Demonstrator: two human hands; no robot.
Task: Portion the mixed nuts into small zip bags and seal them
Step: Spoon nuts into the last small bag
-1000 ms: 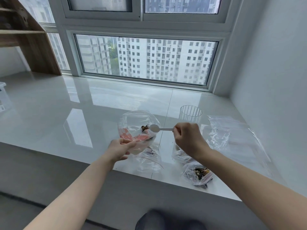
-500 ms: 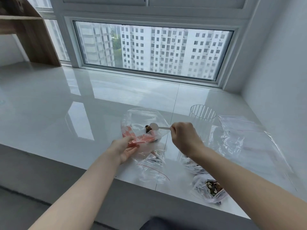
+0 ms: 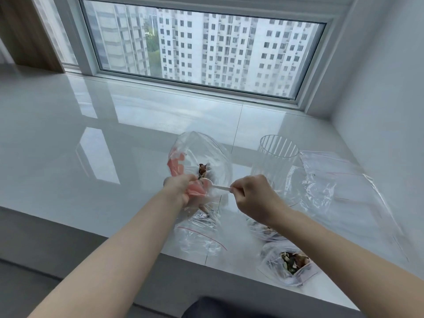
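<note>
My left hand (image 3: 181,189) grips the edge of a large clear bag with red print (image 3: 202,152), held up off the sill with a small clump of mixed nuts (image 3: 203,170) inside. My right hand (image 3: 254,198) pinches the handle of a white plastic spoon (image 3: 218,187), whose bowl is at the bag's mouth beside my left fingers. A small zip bag (image 3: 199,235) with a red seal line lies below my left hand. A filled small bag of nuts (image 3: 290,263) lies at the sill's front right, and another bag of nuts (image 3: 263,230) shows partly under my right wrist.
A clear ribbed plastic cup (image 3: 278,157) stands just right of the spoon. Empty zip bags (image 3: 344,187) are spread flat toward the right wall. The glossy white sill (image 3: 91,134) extends left, its front edge close to my body. The window runs along the back.
The view has tilted down and closer. The spoon's bowl has dropped from beside the nuts to the bag's mouth at my left fingers, and both hands have drawn closer together.
</note>
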